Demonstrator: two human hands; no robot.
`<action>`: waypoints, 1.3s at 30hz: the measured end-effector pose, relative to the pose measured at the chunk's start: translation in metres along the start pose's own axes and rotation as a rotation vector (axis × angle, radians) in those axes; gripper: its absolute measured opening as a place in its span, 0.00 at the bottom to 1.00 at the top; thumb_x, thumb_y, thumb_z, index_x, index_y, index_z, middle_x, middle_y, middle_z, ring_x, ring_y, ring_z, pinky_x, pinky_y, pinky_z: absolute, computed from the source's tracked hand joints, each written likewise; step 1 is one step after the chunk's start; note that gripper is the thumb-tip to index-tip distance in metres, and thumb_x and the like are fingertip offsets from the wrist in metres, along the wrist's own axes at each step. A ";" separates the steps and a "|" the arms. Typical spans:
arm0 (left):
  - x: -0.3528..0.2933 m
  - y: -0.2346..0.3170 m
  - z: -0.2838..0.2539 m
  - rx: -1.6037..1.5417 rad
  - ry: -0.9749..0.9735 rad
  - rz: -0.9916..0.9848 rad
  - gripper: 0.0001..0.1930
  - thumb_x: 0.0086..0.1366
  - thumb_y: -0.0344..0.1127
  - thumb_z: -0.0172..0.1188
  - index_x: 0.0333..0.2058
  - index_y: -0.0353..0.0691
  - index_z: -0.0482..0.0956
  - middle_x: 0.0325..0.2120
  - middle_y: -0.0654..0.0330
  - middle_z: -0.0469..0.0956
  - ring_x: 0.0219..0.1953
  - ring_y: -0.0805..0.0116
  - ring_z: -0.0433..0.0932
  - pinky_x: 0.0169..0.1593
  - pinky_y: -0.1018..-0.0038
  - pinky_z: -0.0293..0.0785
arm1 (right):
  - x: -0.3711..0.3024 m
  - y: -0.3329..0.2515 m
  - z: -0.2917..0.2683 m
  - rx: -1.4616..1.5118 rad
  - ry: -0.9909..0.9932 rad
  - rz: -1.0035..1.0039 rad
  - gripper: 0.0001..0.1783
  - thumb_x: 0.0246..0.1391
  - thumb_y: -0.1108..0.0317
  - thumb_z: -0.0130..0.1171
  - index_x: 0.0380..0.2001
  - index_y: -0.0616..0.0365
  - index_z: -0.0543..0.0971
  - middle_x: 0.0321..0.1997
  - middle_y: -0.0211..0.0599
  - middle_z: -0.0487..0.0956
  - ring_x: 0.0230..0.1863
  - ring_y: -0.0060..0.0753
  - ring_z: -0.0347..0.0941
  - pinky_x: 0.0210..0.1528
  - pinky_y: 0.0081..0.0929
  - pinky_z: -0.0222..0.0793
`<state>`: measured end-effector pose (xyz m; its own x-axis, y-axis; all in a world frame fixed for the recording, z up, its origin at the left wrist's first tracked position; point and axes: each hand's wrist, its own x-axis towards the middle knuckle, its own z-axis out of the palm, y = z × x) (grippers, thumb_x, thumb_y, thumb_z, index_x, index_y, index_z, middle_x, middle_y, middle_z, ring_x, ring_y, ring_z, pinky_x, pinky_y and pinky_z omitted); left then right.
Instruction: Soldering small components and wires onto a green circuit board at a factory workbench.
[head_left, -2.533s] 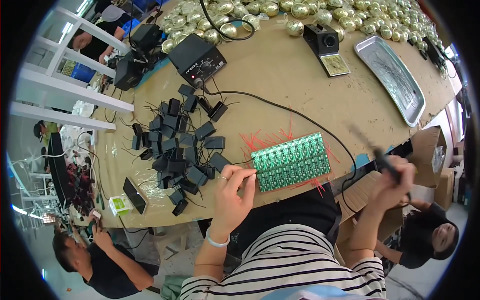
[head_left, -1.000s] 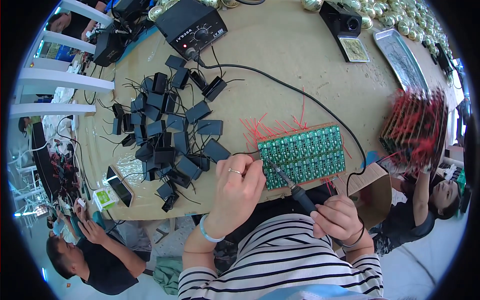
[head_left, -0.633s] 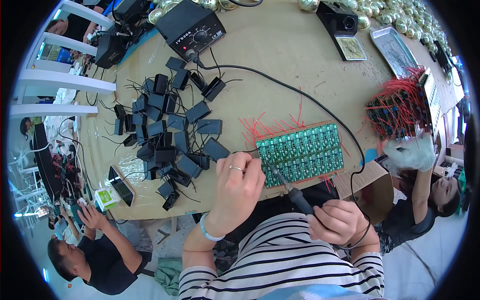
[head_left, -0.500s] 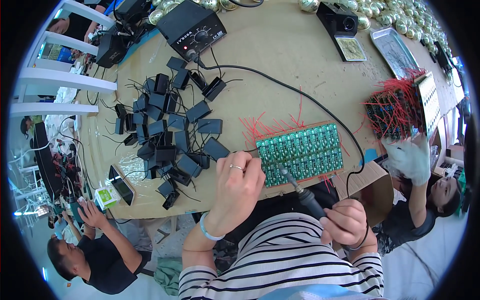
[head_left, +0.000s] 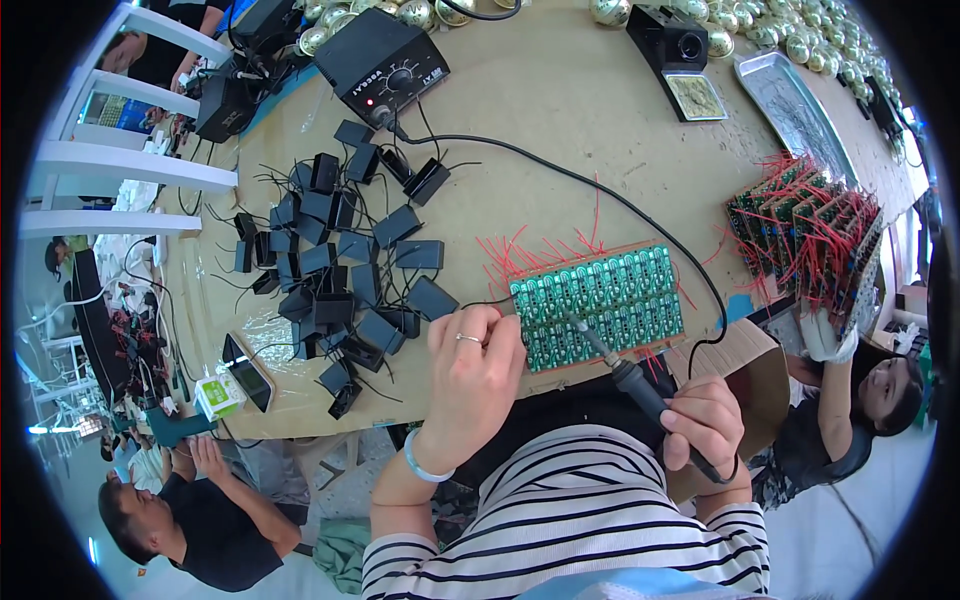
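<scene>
A green circuit board (head_left: 600,305) with rows of small parts lies near the table's front edge, red wires sticking out along its far side. My right hand (head_left: 703,425) is closed around the dark handle of a soldering iron (head_left: 640,390), its metal tip over the middle of the board. At the board's left edge my left hand (head_left: 475,365) is closed, thumb and fingers together; what they pinch is hidden. A thin black wire runs beside those fingers from a black plastic box (head_left: 432,298). More such boxes (head_left: 320,255) with black leads lie piled to the left.
A black soldering station (head_left: 380,65) stands at the back, its cord arching around the board. Back right are an iron stand (head_left: 668,45) and metal tray (head_left: 795,110). A co-worker's gloved hand (head_left: 825,335) touches stacked wired boards (head_left: 800,230). A phone (head_left: 248,372) lies front left.
The iron's tip has shifted slightly right across the board, and my right hand with it. At the right, the co-worker's glove has moved down and the pale upright board there no longer shows its face.
</scene>
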<state>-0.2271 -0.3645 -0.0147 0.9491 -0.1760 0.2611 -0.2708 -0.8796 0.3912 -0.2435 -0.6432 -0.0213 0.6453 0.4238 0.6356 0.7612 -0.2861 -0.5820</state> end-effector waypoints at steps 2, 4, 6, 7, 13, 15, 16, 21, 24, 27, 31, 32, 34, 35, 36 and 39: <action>0.000 -0.001 -0.001 0.011 0.008 -0.005 0.09 0.57 0.24 0.68 0.37 0.36 0.81 0.34 0.59 0.74 0.39 0.58 0.75 0.46 0.62 0.69 | 0.000 0.000 -0.001 -0.022 0.005 0.047 0.08 0.61 0.68 0.60 0.39 0.62 0.80 0.33 0.37 0.79 0.28 0.36 0.76 0.32 0.34 0.76; -0.002 0.000 -0.004 0.012 0.023 -0.016 0.12 0.56 0.24 0.68 0.40 0.36 0.81 0.36 0.57 0.75 0.39 0.56 0.75 0.46 0.62 0.70 | 0.001 -0.001 -0.001 -0.005 0.017 0.039 0.09 0.62 0.67 0.60 0.39 0.62 0.80 0.33 0.38 0.79 0.28 0.36 0.76 0.32 0.34 0.76; -0.005 0.004 -0.004 -0.016 0.051 -0.051 0.13 0.56 0.24 0.69 0.41 0.36 0.81 0.38 0.56 0.75 0.40 0.55 0.75 0.46 0.62 0.71 | 0.000 -0.001 0.000 0.023 0.033 0.020 0.09 0.62 0.66 0.61 0.39 0.62 0.79 0.33 0.38 0.79 0.28 0.37 0.76 0.31 0.34 0.75; -0.006 0.004 -0.007 -0.048 0.078 -0.079 0.15 0.56 0.24 0.69 0.43 0.36 0.81 0.40 0.55 0.76 0.41 0.54 0.76 0.46 0.62 0.72 | -0.002 -0.002 0.001 0.013 0.052 0.018 0.10 0.63 0.65 0.60 0.39 0.62 0.79 0.33 0.38 0.79 0.28 0.37 0.75 0.31 0.34 0.75; 0.000 -0.026 -0.042 0.041 0.480 -0.229 0.20 0.60 0.28 0.71 0.50 0.33 0.78 0.45 0.51 0.76 0.43 0.54 0.76 0.48 0.63 0.75 | -0.008 0.002 0.006 -0.013 0.138 0.043 0.11 0.66 0.62 0.57 0.38 0.61 0.77 0.30 0.38 0.77 0.26 0.38 0.73 0.29 0.35 0.74; 0.012 -0.042 -0.047 0.096 0.418 -0.355 0.19 0.64 0.34 0.68 0.50 0.31 0.76 0.44 0.49 0.75 0.42 0.49 0.74 0.47 0.59 0.73 | -0.009 0.007 0.007 0.005 0.170 0.042 0.11 0.66 0.62 0.57 0.38 0.61 0.77 0.31 0.38 0.77 0.26 0.37 0.73 0.29 0.34 0.73; 0.013 -0.053 -0.048 0.186 0.321 -0.350 0.20 0.65 0.37 0.67 0.49 0.30 0.75 0.41 0.47 0.76 0.41 0.47 0.74 0.46 0.58 0.73 | -0.006 0.006 0.008 0.017 0.172 0.041 0.11 0.66 0.63 0.57 0.38 0.61 0.76 0.31 0.38 0.77 0.27 0.38 0.73 0.28 0.34 0.72; 0.014 -0.065 -0.042 0.260 0.269 -0.261 0.06 0.63 0.31 0.67 0.36 0.36 0.84 0.35 0.54 0.81 0.40 0.52 0.76 0.45 0.60 0.73 | 0.002 -0.006 0.011 0.030 0.157 0.026 0.11 0.66 0.63 0.57 0.38 0.60 0.77 0.31 0.37 0.77 0.26 0.37 0.73 0.29 0.34 0.73; 0.014 -0.060 -0.046 -0.039 0.447 -0.262 0.03 0.67 0.28 0.62 0.36 0.36 0.83 0.34 0.55 0.82 0.43 0.58 0.78 0.49 0.66 0.72 | 0.002 -0.006 0.009 -0.032 0.192 0.030 0.12 0.67 0.63 0.51 0.34 0.60 0.74 0.25 0.38 0.73 0.22 0.36 0.69 0.26 0.32 0.67; 0.009 -0.054 -0.059 -0.590 0.720 -0.253 0.08 0.77 0.29 0.50 0.39 0.33 0.75 0.37 0.53 0.82 0.46 0.62 0.79 0.52 0.69 0.73 | 0.003 -0.004 0.006 -0.019 0.226 0.035 0.12 0.68 0.63 0.51 0.34 0.60 0.74 0.25 0.38 0.74 0.22 0.35 0.69 0.25 0.31 0.66; 0.004 -0.036 -0.049 -0.971 0.695 -0.139 0.08 0.80 0.31 0.42 0.41 0.34 0.67 0.29 0.59 0.73 0.27 0.73 0.73 0.41 0.69 0.79 | 0.000 0.002 0.009 0.045 0.219 0.057 0.10 0.65 0.64 0.57 0.36 0.61 0.77 0.30 0.38 0.77 0.25 0.37 0.74 0.28 0.32 0.72; 0.002 -0.034 -0.042 -0.870 0.630 -0.261 0.08 0.80 0.33 0.42 0.43 0.34 0.67 0.27 0.63 0.67 0.22 0.78 0.66 0.36 0.73 0.78 | 0.003 0.005 0.011 0.050 0.228 0.049 0.10 0.65 0.65 0.58 0.36 0.62 0.78 0.29 0.39 0.78 0.25 0.36 0.74 0.28 0.32 0.72; 0.009 -0.030 -0.040 -0.701 0.393 -0.301 0.06 0.77 0.28 0.48 0.44 0.34 0.73 0.30 0.59 0.69 0.24 0.76 0.66 0.33 0.76 0.72 | 0.002 0.007 0.013 0.046 0.224 0.065 0.09 0.65 0.66 0.58 0.36 0.61 0.78 0.29 0.39 0.78 0.25 0.36 0.74 0.28 0.32 0.72; 0.014 -0.033 -0.039 -0.542 0.239 -0.276 0.07 0.76 0.26 0.50 0.45 0.34 0.76 0.31 0.58 0.69 0.25 0.74 0.66 0.33 0.75 0.71 | 0.001 0.008 0.013 0.052 0.222 0.075 0.09 0.64 0.66 0.58 0.36 0.61 0.78 0.29 0.39 0.78 0.25 0.36 0.74 0.28 0.32 0.72; 0.020 -0.030 -0.037 -0.544 0.236 -0.276 0.07 0.76 0.26 0.50 0.45 0.34 0.76 0.31 0.58 0.69 0.25 0.74 0.66 0.33 0.75 0.71 | -0.001 0.009 0.014 0.066 0.227 0.083 0.08 0.64 0.67 0.58 0.36 0.61 0.79 0.30 0.38 0.79 0.25 0.37 0.74 0.28 0.33 0.72; 0.033 -0.017 -0.031 -0.358 0.081 -0.114 0.13 0.71 0.19 0.50 0.47 0.36 0.82 0.30 0.60 0.67 0.26 0.73 0.66 0.32 0.77 0.64 | -0.003 0.013 0.017 0.068 0.243 0.101 0.07 0.63 0.68 0.58 0.36 0.62 0.79 0.30 0.38 0.79 0.25 0.37 0.73 0.29 0.33 0.72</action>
<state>-0.1961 -0.3412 0.0146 0.9645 -0.0379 0.2612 -0.2167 -0.6787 0.7017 -0.2368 -0.6337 -0.0394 0.7208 0.1747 0.6708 0.6911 -0.2550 -0.6762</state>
